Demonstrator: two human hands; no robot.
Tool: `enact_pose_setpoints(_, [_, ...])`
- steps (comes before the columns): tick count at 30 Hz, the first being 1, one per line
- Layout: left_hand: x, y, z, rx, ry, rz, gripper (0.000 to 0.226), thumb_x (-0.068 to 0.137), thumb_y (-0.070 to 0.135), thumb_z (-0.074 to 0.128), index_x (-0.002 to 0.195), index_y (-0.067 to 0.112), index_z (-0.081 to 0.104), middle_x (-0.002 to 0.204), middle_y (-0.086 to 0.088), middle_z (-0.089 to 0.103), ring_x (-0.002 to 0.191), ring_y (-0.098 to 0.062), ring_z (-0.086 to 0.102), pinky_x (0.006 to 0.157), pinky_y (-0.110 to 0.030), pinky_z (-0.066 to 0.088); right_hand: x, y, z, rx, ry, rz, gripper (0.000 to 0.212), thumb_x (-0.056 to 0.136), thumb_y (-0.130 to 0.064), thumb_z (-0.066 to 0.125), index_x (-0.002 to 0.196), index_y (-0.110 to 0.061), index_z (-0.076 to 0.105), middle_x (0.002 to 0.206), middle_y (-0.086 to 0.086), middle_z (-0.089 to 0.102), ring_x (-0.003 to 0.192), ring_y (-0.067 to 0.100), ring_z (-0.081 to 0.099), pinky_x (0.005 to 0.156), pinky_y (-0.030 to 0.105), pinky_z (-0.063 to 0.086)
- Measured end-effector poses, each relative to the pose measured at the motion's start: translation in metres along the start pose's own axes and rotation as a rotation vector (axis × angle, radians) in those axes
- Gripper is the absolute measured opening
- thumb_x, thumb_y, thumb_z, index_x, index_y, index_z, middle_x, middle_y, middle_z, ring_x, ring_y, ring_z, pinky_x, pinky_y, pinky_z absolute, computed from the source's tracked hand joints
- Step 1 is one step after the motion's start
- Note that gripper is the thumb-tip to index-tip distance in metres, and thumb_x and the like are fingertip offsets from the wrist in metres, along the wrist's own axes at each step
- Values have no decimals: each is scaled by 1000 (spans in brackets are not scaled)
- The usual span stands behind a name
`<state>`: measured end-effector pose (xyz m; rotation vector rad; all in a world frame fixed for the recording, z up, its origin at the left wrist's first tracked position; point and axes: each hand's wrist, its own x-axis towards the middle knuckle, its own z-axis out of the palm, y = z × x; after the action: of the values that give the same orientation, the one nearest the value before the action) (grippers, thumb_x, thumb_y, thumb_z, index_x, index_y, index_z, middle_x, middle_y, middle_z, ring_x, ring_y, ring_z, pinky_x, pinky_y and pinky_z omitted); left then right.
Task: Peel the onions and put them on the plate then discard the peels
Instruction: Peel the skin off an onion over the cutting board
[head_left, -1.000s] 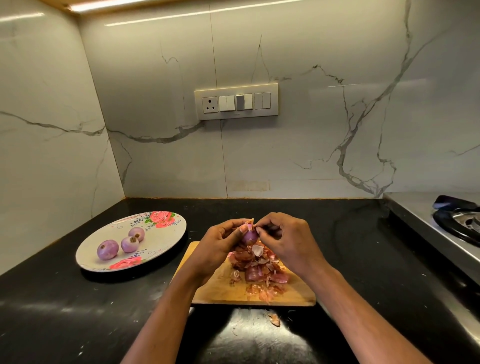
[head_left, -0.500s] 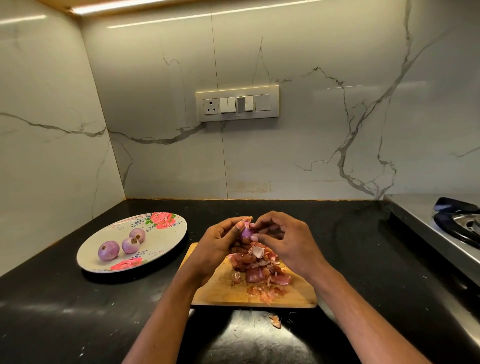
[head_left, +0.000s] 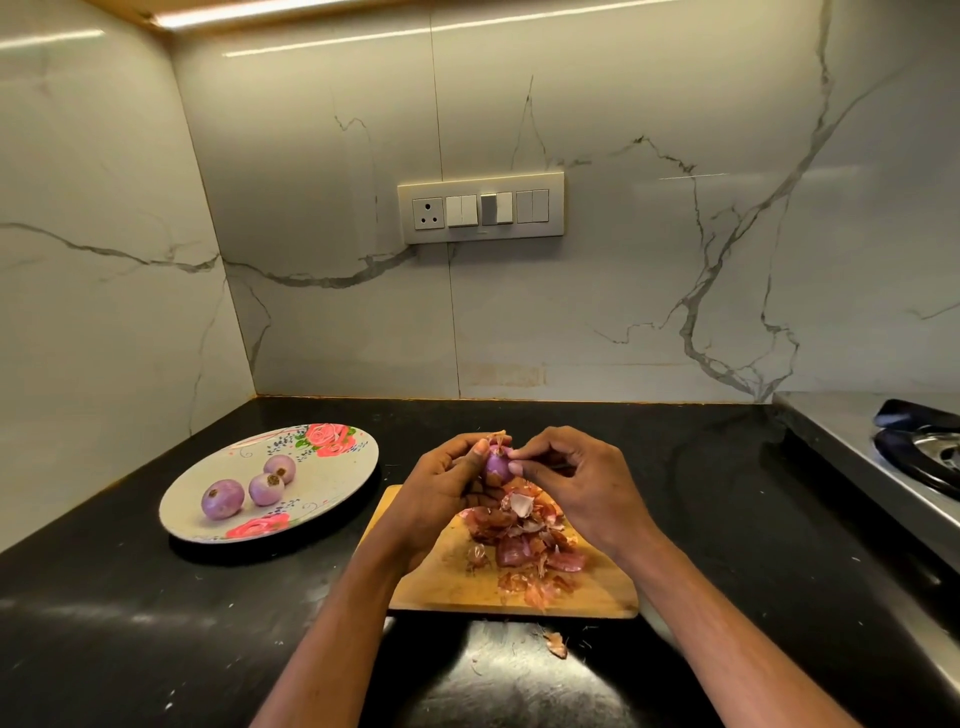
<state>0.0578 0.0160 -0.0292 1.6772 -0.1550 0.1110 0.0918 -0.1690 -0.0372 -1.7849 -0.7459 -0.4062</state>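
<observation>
1. The left hand (head_left: 441, 491) has its grip curled round a small purple onion (head_left: 497, 462), held up above the far end of the cutting board (head_left: 447, 577).
2. The right hand (head_left: 576, 483) has its grip pinched together on the onion's right side, thumb and forefinger tips touching it near the top, where a dry tuft of skin sticks up.
3. The onion in the hands looks mostly bare and glossy, with some papery skin left at its tip.
4. The cutting board is wooden and lies on the black surface (head_left: 727, 519) near its front edge, roughly in the middle.
5. A heap of reddish-brown peels (head_left: 524, 545) covers the right half of the board, directly below the hands.
6. One loose peel scrap (head_left: 556, 644) lies on the surface just in front of the board's front edge.
7. A floral plate (head_left: 332, 483) sits towards the left edge of the surface, well apart from the board.
8. Three peeled onions (head_left: 249, 491) rest on the plate's left half, close together, root ends showing.
9. A steel stove (head_left: 893, 467) stands at the right edge of the surface.
10. A switch panel (head_left: 480, 208) is mounted on the marble wall behind the back edge.
</observation>
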Motion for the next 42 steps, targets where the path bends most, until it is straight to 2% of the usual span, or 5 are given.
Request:
enact_pose_setpoints(19, [-2, 3, -2, -109, 60, 9, 30, 101, 26, 49, 127, 18, 62, 124, -10, 64, 107, -20, 67, 78, -23, 56, 3, 0, -6, -157, -132, 96, 3, 97, -38, 63, 98, -36, 60, 94, -14, 67, 91, -2, 62, 74, 16, 49])
enact_pose_setpoints(23, [-2, 3, 3, -86, 41, 37, 33, 94, 31, 55, 124, 19, 64, 118, -7, 70, 103, -19, 70, 80, -25, 56, 2, -4, -2, 65, -44, 192, 38, 79, -58, 73, 101, -29, 64, 94, -7, 72, 90, 7, 69, 79, 29, 60])
enact_pose_setpoints(30, [-3, 4, 3, -102, 30, 54, 44, 82, 33, 69, 123, 20, 63, 114, -5, 72, 103, -19, 71, 86, -31, 59, 4, -3, -7, 267, -79, 258, 24, 85, -14, 78, 108, -18, 74, 98, 0, 77, 96, 14, 73, 86, 31, 61])
enact_pose_setpoints(37, [-3, 5, -3, -162, 107, 109, 49, 76, 30, 75, 122, 19, 63, 112, 2, 74, 107, -15, 70, 84, -28, 58, 2, 3, -8, -296, -50, 144, 21, 97, -15, 65, 106, -30, 77, 100, -19, 69, 96, -4, 63, 82, 8, 45])
enact_pose_setpoints(42, [-1, 1, -4, -18, 95, 134, 48, 75, 31, 78, 121, 24, 65, 112, 6, 72, 107, -10, 68, 88, -29, 58, 2, 2, -4, -308, -123, 158, 17, 95, -42, 64, 99, -29, 74, 100, -17, 65, 94, -1, 60, 77, 15, 46])
